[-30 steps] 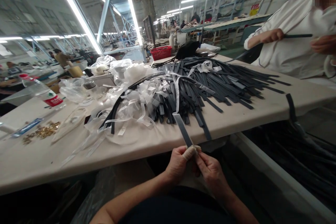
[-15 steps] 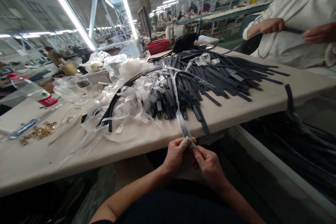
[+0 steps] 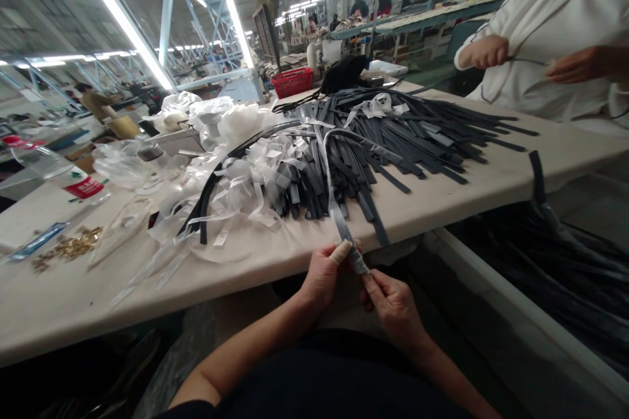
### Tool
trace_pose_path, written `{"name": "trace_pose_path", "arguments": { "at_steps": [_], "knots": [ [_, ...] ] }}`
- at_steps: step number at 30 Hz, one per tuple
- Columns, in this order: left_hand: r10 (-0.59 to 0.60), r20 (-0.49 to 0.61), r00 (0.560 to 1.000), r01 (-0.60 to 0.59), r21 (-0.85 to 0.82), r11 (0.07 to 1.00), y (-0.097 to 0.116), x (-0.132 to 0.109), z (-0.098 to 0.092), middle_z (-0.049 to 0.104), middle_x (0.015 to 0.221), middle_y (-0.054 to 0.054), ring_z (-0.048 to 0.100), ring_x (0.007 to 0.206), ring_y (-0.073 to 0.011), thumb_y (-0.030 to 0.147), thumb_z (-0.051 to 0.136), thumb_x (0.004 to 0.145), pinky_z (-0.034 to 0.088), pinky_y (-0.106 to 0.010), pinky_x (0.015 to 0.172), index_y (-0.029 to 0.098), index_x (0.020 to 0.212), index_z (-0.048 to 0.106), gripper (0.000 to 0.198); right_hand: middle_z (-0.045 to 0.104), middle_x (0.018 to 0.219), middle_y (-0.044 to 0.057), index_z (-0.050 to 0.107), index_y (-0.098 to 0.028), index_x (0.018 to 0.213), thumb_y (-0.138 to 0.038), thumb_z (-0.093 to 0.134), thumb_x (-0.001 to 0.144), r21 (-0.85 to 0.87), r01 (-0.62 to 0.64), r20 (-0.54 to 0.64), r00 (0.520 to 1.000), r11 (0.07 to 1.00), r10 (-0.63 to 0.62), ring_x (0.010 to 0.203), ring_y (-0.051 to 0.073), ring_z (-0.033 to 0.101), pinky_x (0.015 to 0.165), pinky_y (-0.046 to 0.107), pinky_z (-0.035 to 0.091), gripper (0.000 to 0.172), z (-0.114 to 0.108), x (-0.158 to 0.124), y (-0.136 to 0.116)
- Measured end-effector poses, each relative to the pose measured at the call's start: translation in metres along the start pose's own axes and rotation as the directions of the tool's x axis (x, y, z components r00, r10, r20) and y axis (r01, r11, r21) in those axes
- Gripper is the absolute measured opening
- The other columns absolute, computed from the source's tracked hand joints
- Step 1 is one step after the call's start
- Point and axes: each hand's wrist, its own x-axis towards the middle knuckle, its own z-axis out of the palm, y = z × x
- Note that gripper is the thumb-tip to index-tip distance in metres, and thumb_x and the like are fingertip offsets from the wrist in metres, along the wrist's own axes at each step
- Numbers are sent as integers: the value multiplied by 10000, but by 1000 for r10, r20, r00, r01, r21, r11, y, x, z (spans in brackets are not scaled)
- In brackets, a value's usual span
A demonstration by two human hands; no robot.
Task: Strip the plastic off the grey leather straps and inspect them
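A long grey strap (image 3: 337,219) with a pale, shiny face runs from the pile over the table's front edge to my hands. My left hand (image 3: 325,268) pinches it from the left, its thumb wrapped in a beige covering. Lower down, at the strap's end, my right hand (image 3: 390,298) grips with thumb and fingers closed. A short stretch of strap shows between the two hands. Behind them, a heap of dark grey straps (image 3: 393,144) lies fanned across the table, beside a tangle of white translucent film strips (image 3: 246,193).
On the table (image 3: 147,288) are brass-coloured small parts (image 3: 78,242), a blue packet (image 3: 39,241) and a plastic bottle (image 3: 59,173). A red basket (image 3: 291,82) stands behind. At right, a co-worker's hands (image 3: 574,65) hold a strap. Below is a bin (image 3: 521,321) of dark straps.
My hands have moved slightly apart along the strap, leaving more of it showing between them. The co-worker's hands have shifted left. The whole view has moved slightly.
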Motion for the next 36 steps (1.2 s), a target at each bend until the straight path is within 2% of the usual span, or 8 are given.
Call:
{"name": "trace_pose_path", "arguments": {
  "at_steps": [5, 11, 15, 21, 25, 28, 33, 36],
  "knots": [
    [-4, 40, 999, 2, 50, 999, -5, -9, 0, 694, 742, -62, 576, 632, -110, 448, 782, 746, 439, -211, 611, 98, 887, 753, 379, 578, 556, -3, 590, -190, 714, -473, 475, 970, 31, 30, 7, 1000, 999, -31, 487, 130, 550, 501, 232, 438, 398, -1, 3, -4],
    [-54, -45, 998, 50, -78, 996, 16, 22, -4, 719, 804, -82, 607, 589, -117, 560, 852, 591, 477, -233, 580, 121, 860, 709, 534, 604, 576, -8, 643, -175, 845, -485, 476, 967, 30, -5, 35, 999, 1000, 4, 480, 135, 559, 485, 235, 442, 373, -2, -1, 8],
    [-72, -7, 997, 72, -21, 997, 19, 28, 2, 746, 853, -101, 660, 639, -154, 488, 869, 599, 517, -263, 619, 122, 926, 727, 512, 586, 555, -12, 630, -176, 794, -466, 476, 966, -6, 26, 7, 1000, 1000, -26, 477, 136, 555, 491, 239, 436, 371, -4, 4, 4],
    [-11, 75, 997, 13, -25, 1000, 39, 23, 19, 744, 793, -63, 665, 645, -132, 436, 893, 565, 524, -227, 623, 124, 811, 741, 425, 607, 561, 9, 646, -166, 748, -547, 537, 918, 38, 56, 50, 997, 998, -58, 492, 138, 559, 502, 244, 434, 432, -26, 31, -18],
    [97, 103, 990, -96, -19, 995, 70, 37, 37, 743, 809, -24, 667, 675, -94, 321, 827, 704, 505, -181, 646, 138, 865, 741, 258, 649, 610, 12, 673, -165, 830, -668, 581, 838, 162, -35, 181, 983, 986, 5, 504, 131, 583, 507, 240, 475, 511, -53, 59, -35],
    [143, 119, 983, -145, 12, 989, 87, 47, 51, 742, 820, -20, 662, 654, -88, 302, 746, 809, 479, -165, 588, 145, 913, 736, 189, 681, 676, 19, 663, -159, 878, -640, 639, 820, 307, -64, 309, 950, 950, -36, 533, 117, 597, 516, 220, 487, 486, -72, 75, -52],
    [191, 177, 965, -200, 32, 979, 95, 53, 66, 728, 808, -25, 671, 661, -107, 309, 717, 843, 506, -190, 600, 134, 895, 730, 183, 712, 754, 29, 606, -153, 909, -692, 627, 805, 352, 27, 323, 935, 936, -149, 568, 118, 631, 511, 201, 501, 549, -83, 94, -77],
    [210, 201, 957, -224, 51, 973, 96, 53, 68, 719, 790, -35, 669, 639, -114, 311, 732, 828, 503, -201, 579, 123, 865, 730, 192, 683, 681, 11, 599, -143, 868, -708, 623, 800, 342, 50, 351, 919, 938, -178, 541, 110, 625, 486, 189, 494, 569, -78, 106, -80]
  ]
}}
